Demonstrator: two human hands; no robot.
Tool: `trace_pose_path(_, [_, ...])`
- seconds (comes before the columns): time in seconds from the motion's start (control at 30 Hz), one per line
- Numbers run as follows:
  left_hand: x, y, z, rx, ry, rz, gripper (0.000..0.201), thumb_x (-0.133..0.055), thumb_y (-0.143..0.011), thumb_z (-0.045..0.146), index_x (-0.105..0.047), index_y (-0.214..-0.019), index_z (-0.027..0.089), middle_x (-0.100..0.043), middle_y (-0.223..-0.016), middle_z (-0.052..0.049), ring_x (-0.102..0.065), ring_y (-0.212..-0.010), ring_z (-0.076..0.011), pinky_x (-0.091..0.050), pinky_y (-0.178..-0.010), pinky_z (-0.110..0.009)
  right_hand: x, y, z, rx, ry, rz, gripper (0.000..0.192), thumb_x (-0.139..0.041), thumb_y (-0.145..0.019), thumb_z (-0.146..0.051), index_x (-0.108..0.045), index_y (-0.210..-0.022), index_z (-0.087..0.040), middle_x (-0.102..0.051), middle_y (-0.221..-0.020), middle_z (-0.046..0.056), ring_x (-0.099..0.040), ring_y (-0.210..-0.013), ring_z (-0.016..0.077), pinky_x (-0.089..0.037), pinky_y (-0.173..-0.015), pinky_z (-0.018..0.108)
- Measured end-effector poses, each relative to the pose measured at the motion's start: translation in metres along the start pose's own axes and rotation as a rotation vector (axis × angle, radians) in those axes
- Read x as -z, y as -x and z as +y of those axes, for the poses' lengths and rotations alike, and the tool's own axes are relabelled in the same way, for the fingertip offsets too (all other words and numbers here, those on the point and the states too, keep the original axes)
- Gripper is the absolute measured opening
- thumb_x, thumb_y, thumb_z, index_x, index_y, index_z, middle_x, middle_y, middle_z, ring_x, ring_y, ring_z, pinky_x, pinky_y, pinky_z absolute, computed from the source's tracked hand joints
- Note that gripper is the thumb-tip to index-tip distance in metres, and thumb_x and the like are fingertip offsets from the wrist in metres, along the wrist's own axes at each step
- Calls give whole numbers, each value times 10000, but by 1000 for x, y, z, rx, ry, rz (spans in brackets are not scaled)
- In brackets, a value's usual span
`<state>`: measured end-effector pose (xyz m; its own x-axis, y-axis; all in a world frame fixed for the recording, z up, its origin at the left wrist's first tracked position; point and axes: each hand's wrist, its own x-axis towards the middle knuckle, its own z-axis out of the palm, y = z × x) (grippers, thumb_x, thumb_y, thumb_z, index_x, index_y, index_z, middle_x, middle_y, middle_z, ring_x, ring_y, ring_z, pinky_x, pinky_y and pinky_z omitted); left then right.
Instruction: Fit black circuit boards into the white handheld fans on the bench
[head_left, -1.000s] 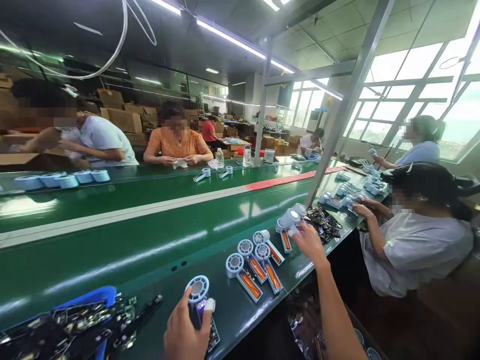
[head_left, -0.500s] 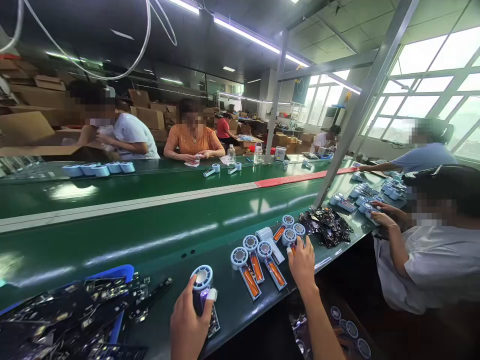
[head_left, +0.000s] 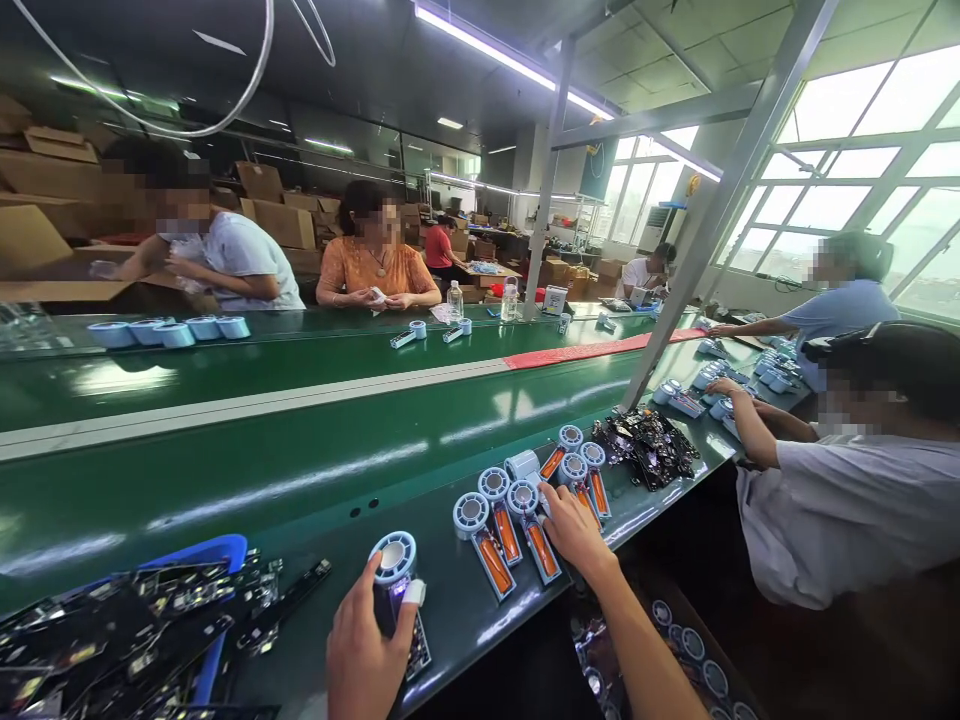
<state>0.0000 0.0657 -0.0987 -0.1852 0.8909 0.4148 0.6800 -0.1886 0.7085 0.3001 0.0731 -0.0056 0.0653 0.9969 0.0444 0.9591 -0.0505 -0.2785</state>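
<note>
My left hand (head_left: 365,652) grips a small handheld fan unit (head_left: 396,585) with a light blue round head and a dark body, held upright on the green bench edge (head_left: 465,615); a white cot covers the fingertip. My right hand (head_left: 571,527) reaches over a row of several open fan units (head_left: 525,510) with blue heads and orange batteries, its fingers touching the ones in the middle of the row. No unit is visibly lifted by it.
A blue tray (head_left: 214,560) with dark circuit boards (head_left: 127,630) lies at lower left. A pile of black boards (head_left: 646,447) sits to the right. The green conveyor belt (head_left: 300,420) runs across. A seated co-worker (head_left: 847,500) works at right; others sit across the belt.
My right hand set a fan unit down in the far part of the row, then drew back toward me onto the middle units. My left hand stays on its fan unit.
</note>
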Motion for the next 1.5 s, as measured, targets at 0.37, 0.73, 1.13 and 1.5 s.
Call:
trace_pose_path(0.37, [5, 2, 10, 32, 32, 1, 626, -490, -875, 515, -502, -1392, 162, -657, -1293, -164, -602, -1203, -348, -470, -1024, -527, -9, 6, -9, -187, -2, 151, 418, -372, -945, -91, -626, -1267, -173, -690, -1194, 141, -672, -1074, 249, -502, -867, 310])
trace_pose_path(0.73, [28, 3, 28, 180, 245, -41, 518, -272, -1002, 364, -495, -1431, 178, -591, -1437, -126, -536, -1339, -248, -418, -1126, -477, -48, 27, -92, 144, 52, 169, 206, -545, -945, -244, -617, -1137, -228, -642, -1041, 99, -657, -906, 251, -514, -760, 331])
trace_pose_path(1.13, [97, -66, 17, -4, -617, -205, 350, -384, -879, 112, -719, -980, 125, -735, -986, -181, -667, -1009, -324, -530, -887, -441, -53, 23, -68, 236, -351, 151, 281, -428, -934, -230, -686, -1043, -216, -721, -1027, 88, -683, -892, 235, -503, -772, 318])
trace_pose_path(1.5, [105, -89, 36, 37, -557, -191, 252, -421, -882, 198, -671, -909, 176, -731, -1039, -174, -653, -1054, -337, -499, -929, -454, -40, 39, -46, 196, -673, 182, 282, -445, -930, -243, -679, -1076, -185, -735, -1026, 105, -704, -900, 237, -558, -778, 330])
